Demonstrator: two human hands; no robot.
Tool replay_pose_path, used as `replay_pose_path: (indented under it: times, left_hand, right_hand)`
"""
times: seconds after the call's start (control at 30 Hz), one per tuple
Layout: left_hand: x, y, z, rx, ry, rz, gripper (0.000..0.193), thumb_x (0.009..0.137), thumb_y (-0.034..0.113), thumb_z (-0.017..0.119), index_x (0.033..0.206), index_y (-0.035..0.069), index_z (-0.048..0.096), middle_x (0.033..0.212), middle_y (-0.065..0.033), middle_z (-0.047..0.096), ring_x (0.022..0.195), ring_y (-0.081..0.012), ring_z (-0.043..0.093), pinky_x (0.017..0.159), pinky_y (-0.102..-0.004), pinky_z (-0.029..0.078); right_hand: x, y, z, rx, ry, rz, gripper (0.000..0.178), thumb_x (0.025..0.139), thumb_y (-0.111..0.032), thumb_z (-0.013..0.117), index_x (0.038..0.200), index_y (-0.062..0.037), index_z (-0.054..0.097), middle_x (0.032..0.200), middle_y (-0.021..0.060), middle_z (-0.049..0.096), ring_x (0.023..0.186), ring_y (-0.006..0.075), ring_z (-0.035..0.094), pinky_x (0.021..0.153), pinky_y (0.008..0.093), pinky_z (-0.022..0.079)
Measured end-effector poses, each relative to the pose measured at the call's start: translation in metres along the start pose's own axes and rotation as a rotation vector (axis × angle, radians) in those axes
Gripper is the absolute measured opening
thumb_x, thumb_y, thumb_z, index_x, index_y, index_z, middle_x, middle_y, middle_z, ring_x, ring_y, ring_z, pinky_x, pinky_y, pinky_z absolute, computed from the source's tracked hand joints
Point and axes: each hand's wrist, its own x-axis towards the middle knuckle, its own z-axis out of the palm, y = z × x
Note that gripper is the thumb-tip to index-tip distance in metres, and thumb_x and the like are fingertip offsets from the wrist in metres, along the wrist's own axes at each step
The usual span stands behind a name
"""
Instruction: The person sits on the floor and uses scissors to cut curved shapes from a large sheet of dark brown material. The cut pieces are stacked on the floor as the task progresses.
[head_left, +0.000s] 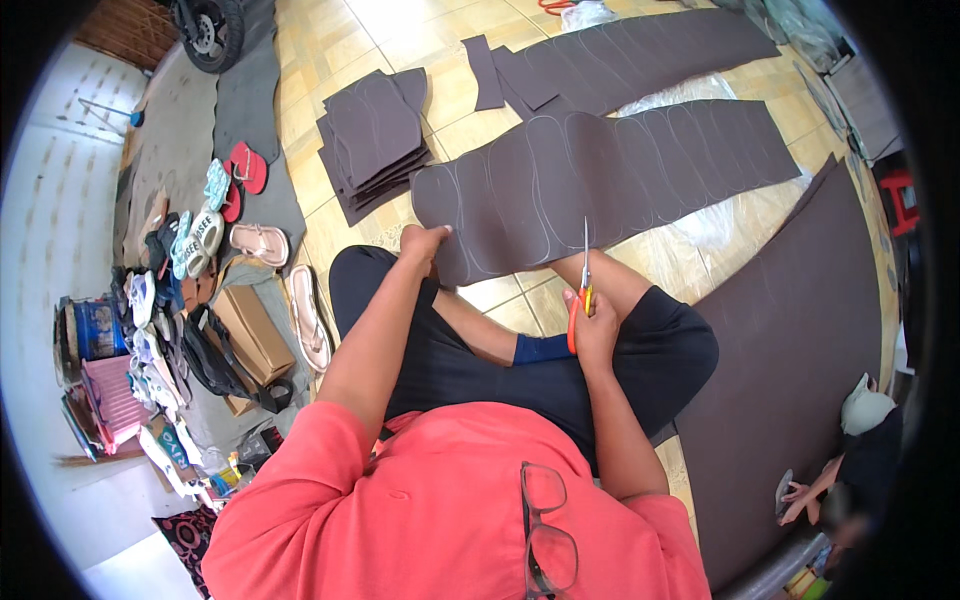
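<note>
My left hand (428,245) pinches the near left corner of a long dark brown sheet (550,165), which lies stretched across the floor in front of my crossed legs. Pale outlines shaped like shoe soles run side by side along it. Scissors (587,272) with orange and yellow handles are in my right hand (597,330). Their blades point away from me, over the sheet's near edge, and look nearly closed. Beyond my left hand, a stack of cut brown pieces (372,135) sits on the tiles, the top one marked with similar outlines.
Another marked brown sheet (640,60) and a narrow strip (484,72) lie farther off. A large brown sheet (800,370) covers the floor at right, where another person's hand (800,500) rests. Sandals (260,245), a cardboard box (250,335) and a motorbike wheel (212,35) are at left.
</note>
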Motion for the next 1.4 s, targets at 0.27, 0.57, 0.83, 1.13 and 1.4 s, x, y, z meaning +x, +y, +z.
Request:
replay_pose_path:
  times: [0.27,0.57,0.83,1.13,1.4]
  left_hand:
    - [-0.035,-0.016,-0.005,-0.418,-0.519,0.181,0.051,0.084,-0.001,0.055,0.133,-0.005,0.039,0.120,-0.0156,0.056,0.104,-0.0270,0.061,0.091,-0.0394,0.053]
    - [-0.065,0.045,-0.077,-0.124,-0.061,0.581,0.032,0.084,0.000,0.056,0.115,-0.007,0.057,0.098,-0.0096,0.064,0.087,-0.0181,0.060,0.079,-0.0296,0.047]
    - [-0.094,0.055,-0.091,-0.203,-0.055,0.549,0.036,0.083,0.001,0.055,0.118,-0.007,0.054,0.106,-0.0129,0.064,0.093,-0.0210,0.062,0.085,-0.0323,0.048]
    - [-0.100,0.033,-0.096,-0.258,-0.054,0.486,0.039,0.081,0.000,0.057,0.120,-0.006,0.053,0.107,-0.0132,0.062,0.095,-0.0223,0.061,0.085,-0.0341,0.049]
    - [-0.091,0.026,-0.101,-0.267,-0.077,0.475,0.046,0.079,-0.001,0.059,0.124,-0.003,0.051,0.110,-0.0120,0.061,0.098,-0.0234,0.061,0.088,-0.0348,0.047]
  right_hand:
    - [-0.012,-0.014,0.002,0.508,-0.231,0.295,0.048,0.093,-0.047,0.060,0.081,-0.0004,0.057,0.059,0.0044,0.049,0.048,0.0148,0.052,0.045,0.0291,0.044]
    - [-0.065,-0.080,0.017,0.724,-0.856,0.458,0.067,0.096,-0.060,0.040,0.097,0.0056,0.055,0.068,0.0074,0.051,0.053,0.0175,0.055,0.053,0.0295,0.052]
    - [-0.051,-0.078,0.066,0.789,-0.967,0.447,0.070,0.092,-0.068,0.041,0.103,0.0006,0.050,0.069,0.0059,0.050,0.060,0.0148,0.055,0.059,0.0282,0.050]
    - [-0.044,-0.091,0.070,0.511,-0.900,0.169,0.074,0.092,-0.069,0.036,0.097,0.0036,0.054,0.072,0.0057,0.048,0.061,0.0150,0.053,0.058,0.0274,0.047]
    - [-0.050,-0.098,0.065,0.579,-0.785,0.385,0.071,0.093,-0.065,0.041,0.081,0.0034,0.057,0.056,0.0040,0.045,0.038,0.0125,0.046,0.036,0.0258,0.043]
